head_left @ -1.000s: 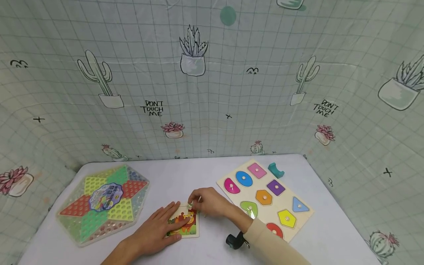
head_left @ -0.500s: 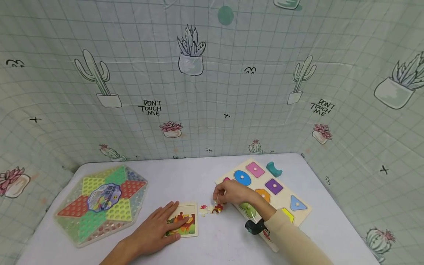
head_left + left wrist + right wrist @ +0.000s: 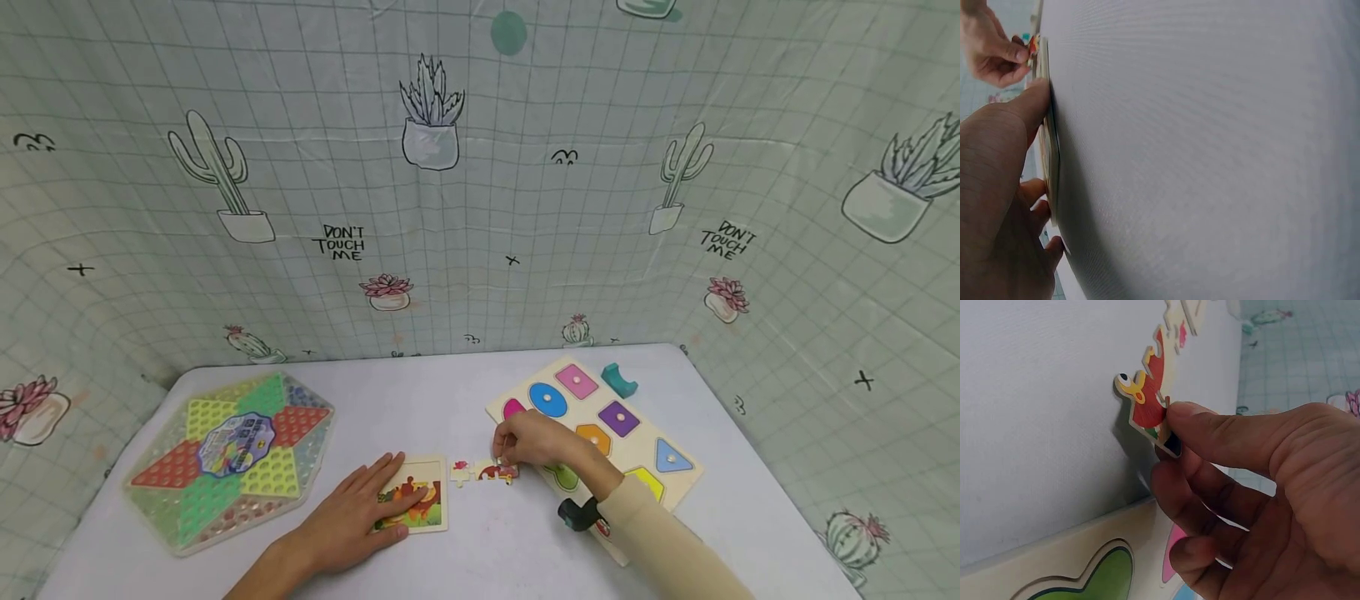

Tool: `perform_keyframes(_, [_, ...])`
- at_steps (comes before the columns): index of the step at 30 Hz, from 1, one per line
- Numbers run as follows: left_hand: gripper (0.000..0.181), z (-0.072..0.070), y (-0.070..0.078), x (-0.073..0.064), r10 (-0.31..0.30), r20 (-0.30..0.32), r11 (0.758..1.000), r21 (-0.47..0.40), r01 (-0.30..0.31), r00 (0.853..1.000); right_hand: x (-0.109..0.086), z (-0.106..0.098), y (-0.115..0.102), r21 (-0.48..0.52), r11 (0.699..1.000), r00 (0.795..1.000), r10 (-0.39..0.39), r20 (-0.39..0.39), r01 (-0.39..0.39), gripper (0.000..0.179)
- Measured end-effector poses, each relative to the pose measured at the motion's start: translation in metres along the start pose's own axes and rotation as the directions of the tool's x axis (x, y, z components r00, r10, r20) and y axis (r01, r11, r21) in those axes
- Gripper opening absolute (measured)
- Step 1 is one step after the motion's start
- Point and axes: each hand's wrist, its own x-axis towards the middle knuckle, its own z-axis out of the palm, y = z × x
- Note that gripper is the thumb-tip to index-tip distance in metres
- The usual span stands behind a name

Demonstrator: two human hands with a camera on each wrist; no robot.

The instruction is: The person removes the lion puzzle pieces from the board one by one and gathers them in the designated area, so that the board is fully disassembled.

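My left hand (image 3: pixel 352 512) lies flat with fingers spread on a small square jigsaw board (image 3: pixel 442 517) showing an orange animal picture. The upper part of that board is bare wood. To its right, my right hand (image 3: pixel 534 437) pinches a jigsaw piece (image 3: pixel 1147 406) with red, yellow and an eye printed on it, between thumb and fingers. In the right wrist view the piece is tilted, close over the white table. A pale jigsaw piece with a pink flower (image 3: pixel 461 472) lies between the board and the pinched piece. In the left wrist view, the left thumb (image 3: pixel 1036 100) presses the board's edge.
A wooden shape puzzle (image 3: pixel 637 446) with coloured knobbed pieces lies under and beyond the right forearm. Behind it sits a teal curved block (image 3: pixel 619 381). A hexagonal star-patterned board game (image 3: pixel 232 462) occupies the left side. Patterned cloth (image 3: pixel 480 208) hangs behind the table.
My right hand has moved right from the jigsaw board's upper right corner to beside the flower piece, carrying a piece, then slightly farther right. The left hand has stayed on the board.
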Motion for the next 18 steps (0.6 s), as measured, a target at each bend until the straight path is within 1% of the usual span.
perform_keyframes(3, [0.053,0.0010,-0.0001,0.0000,0.001,-0.007,1.000,-0.001,-0.001,1.000,0.0018,0.0024,-0.0011,-0.048,0.999,1.000,0.011,-0.013,-0.012,0.010])
perform_keyframes(7, [0.054,0.0027,-0.0017,0.0003,-0.016,0.014,1.000,-0.005,0.016,1.000,0.0034,0.0051,-0.0024,-0.087,0.996,0.999,0.034,-0.026,-0.036,0.011])
perform_keyframes(10, [0.054,0.0034,-0.0026,0.0008,-0.026,0.029,1.000,-0.001,0.026,0.999,0.0033,0.0060,-0.0032,-0.099,0.994,0.999,0.041,-0.034,-0.044,0.012])
perform_keyframes(18, [0.054,0.0014,-0.0011,0.0017,-0.030,0.036,1.000,-0.002,0.031,0.999,0.0032,0.0071,-0.0043,-0.117,0.992,0.998,0.043,-0.047,-0.048,0.012])
